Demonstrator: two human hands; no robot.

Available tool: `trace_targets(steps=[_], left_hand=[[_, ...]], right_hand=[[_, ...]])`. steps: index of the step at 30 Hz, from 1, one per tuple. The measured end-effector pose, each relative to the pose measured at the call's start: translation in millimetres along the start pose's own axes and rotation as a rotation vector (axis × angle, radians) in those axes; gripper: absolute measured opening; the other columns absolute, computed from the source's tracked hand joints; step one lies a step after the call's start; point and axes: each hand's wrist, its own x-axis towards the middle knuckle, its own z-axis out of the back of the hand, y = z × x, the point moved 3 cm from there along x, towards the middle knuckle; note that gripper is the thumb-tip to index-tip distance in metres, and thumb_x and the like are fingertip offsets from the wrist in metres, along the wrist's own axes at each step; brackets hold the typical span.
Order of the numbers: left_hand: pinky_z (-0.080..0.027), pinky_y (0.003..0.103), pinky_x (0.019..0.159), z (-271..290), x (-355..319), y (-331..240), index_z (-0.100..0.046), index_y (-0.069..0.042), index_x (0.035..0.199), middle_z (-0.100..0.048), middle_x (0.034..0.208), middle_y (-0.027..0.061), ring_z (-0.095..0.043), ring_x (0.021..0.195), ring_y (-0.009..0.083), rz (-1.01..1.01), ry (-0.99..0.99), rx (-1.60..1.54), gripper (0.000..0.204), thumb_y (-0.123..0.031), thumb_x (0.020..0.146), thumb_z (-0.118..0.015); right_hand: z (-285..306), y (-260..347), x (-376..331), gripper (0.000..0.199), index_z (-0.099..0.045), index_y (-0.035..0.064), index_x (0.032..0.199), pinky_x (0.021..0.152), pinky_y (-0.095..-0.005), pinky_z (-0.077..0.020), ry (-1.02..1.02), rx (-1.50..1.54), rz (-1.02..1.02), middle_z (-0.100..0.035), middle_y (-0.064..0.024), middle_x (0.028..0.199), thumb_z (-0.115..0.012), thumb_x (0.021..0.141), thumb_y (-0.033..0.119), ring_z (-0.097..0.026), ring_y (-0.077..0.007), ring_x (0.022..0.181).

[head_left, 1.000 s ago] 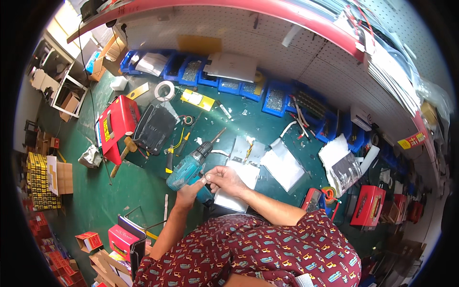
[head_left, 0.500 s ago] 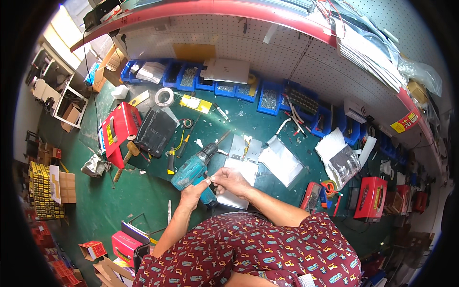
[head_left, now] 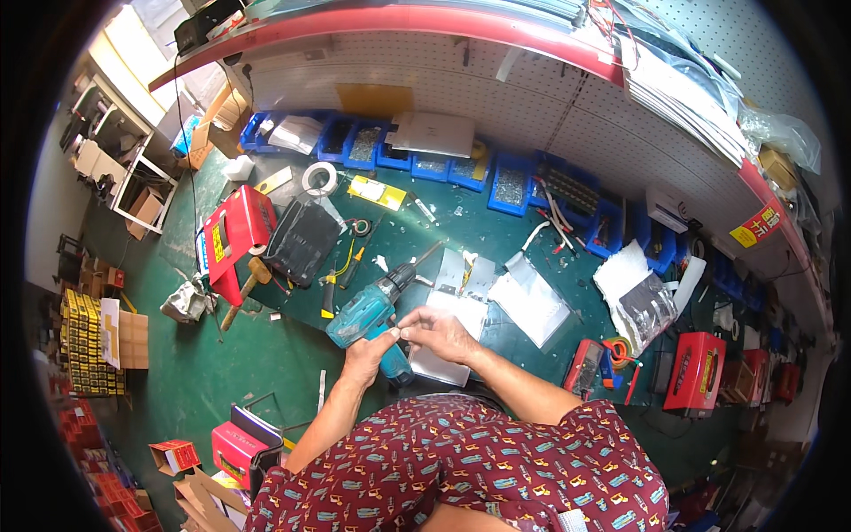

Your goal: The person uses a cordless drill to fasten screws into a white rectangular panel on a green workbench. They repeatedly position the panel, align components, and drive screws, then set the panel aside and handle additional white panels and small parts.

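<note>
A teal cordless drill (head_left: 362,317) lies at an angle before me, its long bit toward the far right. My left hand (head_left: 362,362) is closed against the drill's handle side, its thumb across the handle. Its other fingers are mostly hidden, so what they hold cannot be made out. My right hand (head_left: 445,337) is closed in a pinch, its fingertips meeting my left thumb over the drill; anything between them is too small to name. Grey metal plates (head_left: 474,277) and a white sheet (head_left: 459,310) lie just beyond my right hand.
Left are a red case (head_left: 239,229), a black box (head_left: 303,241), a hammer (head_left: 250,288) and a screwdriver (head_left: 351,266). Blue parts bins (head_left: 510,188) line the back under a red-edged shelf (head_left: 425,19). Rightward lie a clear sleeve (head_left: 532,301), a red multimeter (head_left: 583,368) and another red case (head_left: 693,374).
The whole view has shifted slightly, so the bench appears farther right. My hands stay pinched together at the drill, with little change in their pose.
</note>
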Motion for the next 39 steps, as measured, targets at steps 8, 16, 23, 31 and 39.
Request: trace_targets(steps=[8,16,23,31,39], left_hand=[[-0.053,0.03,0.087,-15,-8,-9,-0.058,-0.001,0.123,-0.065,0.106,0.0049,-0.065,0.096,0.0152,0.022,0.045,-0.099,0.039,-0.007,0.087,-0.073],[-0.053,0.032,0.089,-4,-6,5,-0.058,-0.001,0.124,-0.063,0.111,0.0063,-0.063,0.099,0.0157,0.041,-0.003,-0.062,0.042,-0.01,0.086,-0.075],[-0.053,0.032,0.087,-20,-2,-3,-0.056,0.0,0.125,-0.065,0.108,0.0069,-0.065,0.095,0.0172,0.08,0.064,-0.129,0.042,-0.012,0.088,-0.073],[-0.055,0.03,0.078,-20,7,-5,-0.06,-0.002,0.115,-0.064,0.1,0.0048,-0.064,0.086,0.0148,0.031,0.03,-0.055,0.033,-0.008,0.086,-0.073],[-0.052,0.032,0.08,-24,50,-32,-0.063,-0.002,0.116,-0.065,0.1,0.0039,-0.062,0.086,0.0154,-0.157,-0.077,0.259,0.032,-0.011,0.087,-0.073]], right_hand=[[-4,8,-3,0.023,-0.067,-0.0027,0.106,0.068,-0.0237,-0.0534,-0.093,-0.145,0.139,-0.067,-0.0064,0.099,-0.072,0.091,0.013,-0.063,-0.008,0.078],[4,-1,-3,0.014,-0.07,-0.0026,0.1,0.068,-0.0233,-0.0521,0.003,-0.07,0.16,-0.066,-0.0048,0.095,-0.068,0.092,0.008,-0.063,-0.0082,0.078],[7,-2,-3,0.026,-0.067,-0.0037,0.113,0.078,-0.0258,-0.0542,-0.072,-0.131,0.238,-0.065,-0.0073,0.105,-0.07,0.09,0.01,-0.063,-0.0109,0.092],[18,-1,-2,0.02,-0.067,-0.0022,0.108,0.068,-0.0241,-0.0555,-0.063,0.048,0.09,-0.07,-0.0061,0.093,-0.067,0.095,0.012,-0.065,-0.0092,0.078],[54,-5,-3,0.022,-0.066,-0.0019,0.109,0.07,-0.0264,-0.0576,-0.365,0.244,0.167,-0.069,-0.0052,0.089,-0.073,0.089,0.006,-0.067,-0.0122,0.074]])
